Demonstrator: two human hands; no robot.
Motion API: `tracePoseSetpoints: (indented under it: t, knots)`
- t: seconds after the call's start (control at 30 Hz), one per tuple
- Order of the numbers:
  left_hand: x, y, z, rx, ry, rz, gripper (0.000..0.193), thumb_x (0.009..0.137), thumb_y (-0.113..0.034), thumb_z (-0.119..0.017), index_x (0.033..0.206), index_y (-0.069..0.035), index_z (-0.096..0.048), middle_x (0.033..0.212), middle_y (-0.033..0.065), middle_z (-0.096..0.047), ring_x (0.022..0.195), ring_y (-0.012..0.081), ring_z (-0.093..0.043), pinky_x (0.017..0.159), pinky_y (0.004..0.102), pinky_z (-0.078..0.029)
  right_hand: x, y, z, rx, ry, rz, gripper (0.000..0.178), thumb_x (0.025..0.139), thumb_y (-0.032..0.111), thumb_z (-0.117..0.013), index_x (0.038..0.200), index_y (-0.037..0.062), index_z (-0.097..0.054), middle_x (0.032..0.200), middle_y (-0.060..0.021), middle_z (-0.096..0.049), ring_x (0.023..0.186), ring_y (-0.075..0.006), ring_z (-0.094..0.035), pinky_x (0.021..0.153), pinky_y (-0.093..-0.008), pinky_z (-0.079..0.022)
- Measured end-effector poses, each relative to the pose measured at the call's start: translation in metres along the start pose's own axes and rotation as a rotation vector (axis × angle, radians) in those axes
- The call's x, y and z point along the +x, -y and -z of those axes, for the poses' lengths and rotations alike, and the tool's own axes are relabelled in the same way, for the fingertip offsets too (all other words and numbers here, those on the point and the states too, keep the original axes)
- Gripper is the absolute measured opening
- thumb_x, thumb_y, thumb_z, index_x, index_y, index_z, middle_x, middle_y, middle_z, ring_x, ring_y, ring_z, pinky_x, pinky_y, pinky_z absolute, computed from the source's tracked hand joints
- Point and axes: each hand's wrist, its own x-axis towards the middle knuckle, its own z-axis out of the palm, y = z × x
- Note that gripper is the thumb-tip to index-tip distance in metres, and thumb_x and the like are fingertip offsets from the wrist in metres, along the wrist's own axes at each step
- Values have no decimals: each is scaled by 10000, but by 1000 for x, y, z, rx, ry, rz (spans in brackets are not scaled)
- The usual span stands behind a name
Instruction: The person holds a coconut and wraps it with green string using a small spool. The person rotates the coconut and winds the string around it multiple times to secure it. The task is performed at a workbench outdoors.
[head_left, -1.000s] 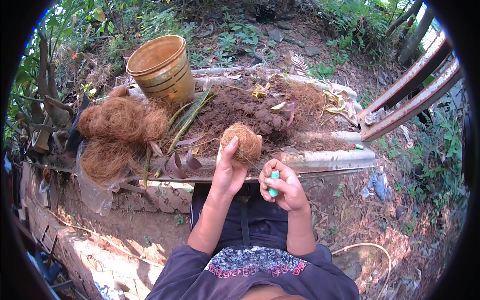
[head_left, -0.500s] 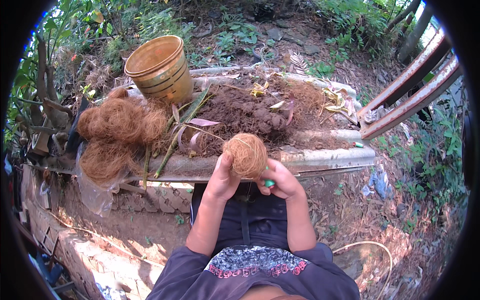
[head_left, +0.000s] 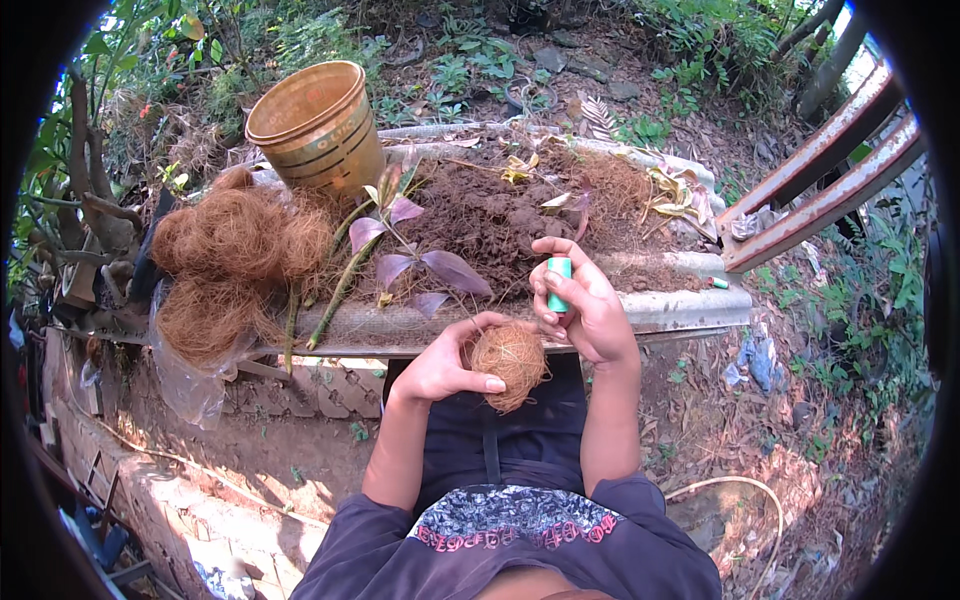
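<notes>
In front of my lap, my left hand (head_left: 450, 362) grips a round ball of brown coconut fibre (head_left: 508, 366), the thumb over its near side. Thin strands wrap the ball's surface. My right hand (head_left: 585, 305) is raised to the right of the ball and apart from it, fingers closed around a small green spool of thread (head_left: 558, 285). Any thread running from spool to ball is too fine to make out. Purple leaves (head_left: 455, 272) on a thin stem spread beyond my left hand; whether the stem comes out of the ball is hidden.
A corrugated sheet tabletop (head_left: 660, 308) carries a heap of dark soil (head_left: 470, 225). Left of it lie loose coconut fibre (head_left: 235, 240) and a tilted yellow-brown bucket (head_left: 325, 130). A plastic bag (head_left: 190, 385) hangs off the front edge. Rusty metal bars (head_left: 820, 195) rise at the right.
My right hand has moved up and away from the ball with the spool. My left hand has turned the ball and shifted it slightly right and nearer me; the purple leaves have swung and spread.
</notes>
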Motion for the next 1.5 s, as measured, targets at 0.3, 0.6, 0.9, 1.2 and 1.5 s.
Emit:
tracePoseSetpoints:
  t: [0.3, 0.6, 0.9, 1.2, 1.5]
  knots:
    - [-2, 1, 5, 229, -58, -260, 799, 571, -79, -868, 1218, -29, -401, 1201, 103, -534, 1136, 183, -495, 970, 353, -416, -10, 12, -28, -142, -47, 200, 421, 904, 68, -556, 1285, 22, -383, 936, -67, -545, 839, -153, -593, 686, -277, -492]
    - [0, 6, 2, 88, -3, -358, 809, 574, -96, -865, 1255, -39, -432, 1253, 82, -473, 1174, 198, -467, 992, 360, -411, 14, 5, -23, 61, -18, 155, 393, 919, 71, -525, 1281, 25, -378, 966, -85, -546, 866, -191, -605, 715, -309, -505]
    - [3, 33, 4, -277, 66, -348, 695, 612, -160, -841, 1174, -54, -447, 1235, 141, -470, 1172, 251, -484, 980, 391, -426, 21, 8, -21, 33, 95, 38, 386, 918, 87, -521, 1277, 28, -391, 912, -54, -538, 768, -140, -577, 609, -268, -470]
    - [5, 53, 26, -160, 138, -286, 527, 608, -211, -821, 1037, -13, -586, 1160, 108, -534, 1123, 212, -496, 940, 343, -416, 29, -1, -25, -259, 193, -41, 388, 920, 75, -490, 1289, 9, -389, 964, -7, -524, 879, -71, -528, 759, -235, -448]
    - [9, 44, 19, -116, 8, -386, 454, 666, -158, -784, 1046, -22, -576, 1089, 65, -526, 1059, 188, -509, 955, 342, -391, -4, 2, -37, -211, 29, 91, 433, 955, 68, -444, 1348, 4, -275, 1016, -64, -533, 930, -107, -555, 760, -246, -464]
